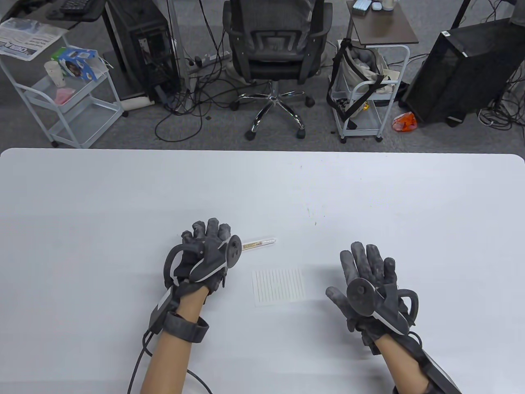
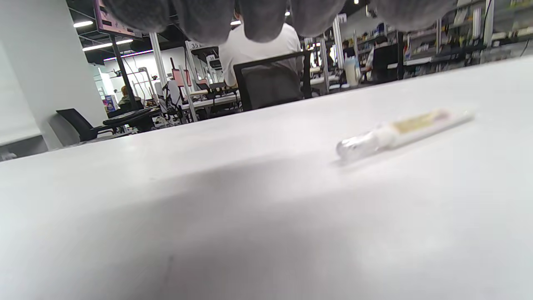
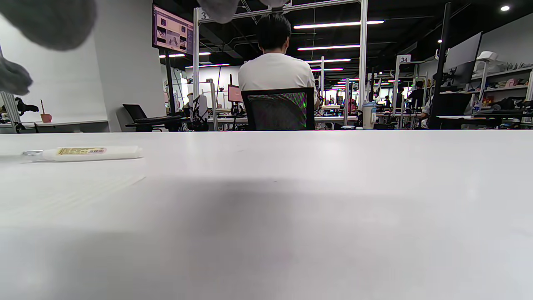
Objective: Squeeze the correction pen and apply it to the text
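Two gloved hands over a white bench. Left hand is palm down w/ fingers curled loosely, holding nothing. Correction pen lies flat on the bench just right of those fingers, partly hidden behind the hand's tracker in the table view; its clear capped end points away from the hand. In the left wrist view the pen lies near, below the fingertips, not touching them. Small lined paper lies flat between both hands, just beside the pen, nearer the person. Right hand hovers right of the paper, fingers spread wide & straight, holding nothing.
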`<action>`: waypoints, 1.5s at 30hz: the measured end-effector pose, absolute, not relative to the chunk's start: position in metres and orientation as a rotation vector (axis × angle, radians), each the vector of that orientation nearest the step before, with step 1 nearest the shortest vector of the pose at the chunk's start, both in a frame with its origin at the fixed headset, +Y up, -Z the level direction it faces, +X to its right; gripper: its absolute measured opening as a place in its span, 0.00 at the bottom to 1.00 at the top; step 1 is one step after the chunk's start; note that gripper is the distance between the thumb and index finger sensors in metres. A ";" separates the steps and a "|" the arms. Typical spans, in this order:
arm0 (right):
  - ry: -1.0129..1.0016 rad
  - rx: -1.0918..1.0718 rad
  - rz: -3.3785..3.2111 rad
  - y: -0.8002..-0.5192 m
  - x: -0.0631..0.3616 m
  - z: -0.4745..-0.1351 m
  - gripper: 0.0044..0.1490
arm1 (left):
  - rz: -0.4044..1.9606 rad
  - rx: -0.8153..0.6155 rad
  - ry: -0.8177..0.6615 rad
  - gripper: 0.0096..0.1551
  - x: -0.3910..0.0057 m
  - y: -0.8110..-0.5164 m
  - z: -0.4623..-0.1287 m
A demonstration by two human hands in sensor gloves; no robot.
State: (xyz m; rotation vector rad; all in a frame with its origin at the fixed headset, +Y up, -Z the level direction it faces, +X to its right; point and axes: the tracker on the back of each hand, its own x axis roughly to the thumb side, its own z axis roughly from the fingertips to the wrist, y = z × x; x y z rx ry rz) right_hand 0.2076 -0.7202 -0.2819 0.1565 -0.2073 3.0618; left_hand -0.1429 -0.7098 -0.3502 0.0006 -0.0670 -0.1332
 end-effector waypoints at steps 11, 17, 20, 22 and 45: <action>-0.118 0.132 3.020 -0.727 0.210 -0.279 0.56 | 0.044 0.024 -0.033 0.48 -0.189 -0.713 -0.272; -0.061 0.088 3.047 -0.736 0.214 -0.280 0.56 | 0.087 0.001 -0.072 0.48 -0.193 -0.726 -0.264; -0.043 0.074 3.050 -0.736 0.215 -0.282 0.56 | 0.039 -0.005 -0.096 0.49 -0.185 -0.730 -0.261; -0.049 0.073 3.049 -0.736 0.215 -0.282 0.56 | 0.012 -0.005 -0.111 0.49 -0.179 -0.731 -0.260; -0.049 0.105 3.070 -0.738 0.210 -0.282 0.56 | -0.011 0.002 -0.093 0.50 -0.180 -0.729 -0.262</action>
